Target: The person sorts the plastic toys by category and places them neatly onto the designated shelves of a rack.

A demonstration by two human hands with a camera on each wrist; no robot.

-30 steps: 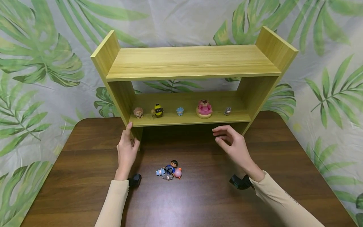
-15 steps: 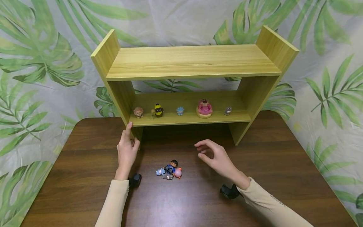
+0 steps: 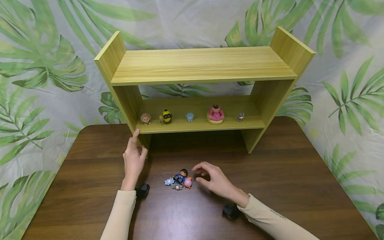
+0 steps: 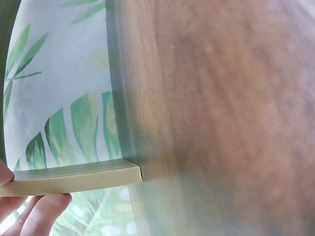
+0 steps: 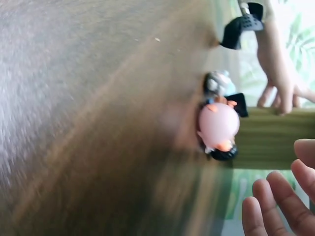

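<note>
My left hand (image 3: 135, 156) grips the lower left side panel of the yellow wooden shelf (image 3: 192, 65). In the left wrist view, the fingers (image 4: 47, 214) lie on both sides of the panel's edge (image 4: 74, 179). My right hand (image 3: 214, 180) hovers just right of a small toy pile, its fingers loosely bent and holding nothing. The pile has a pink round toy (image 3: 187, 182) nearest that hand, a dark-haired toy figure (image 3: 181, 176) in blue, a light-blue figurine (image 3: 169, 181) and a grey figurine (image 3: 177, 187). The pink toy (image 5: 219, 125) faces the right wrist camera.
On the middle board stand a beige figurine (image 3: 146, 119), a yellow-and-black figurine (image 3: 167, 117), a blue figurine (image 3: 190, 117), a pink bear figurine (image 3: 215, 115) and a grey figurine (image 3: 240, 117). A leaf-print cloth (image 3: 192, 20) hangs behind the brown table (image 3: 90, 166).
My right hand has moved left and toward me, from the shelf's lower right to beside the toy pile. My left hand has stayed on the shelf panel.
</note>
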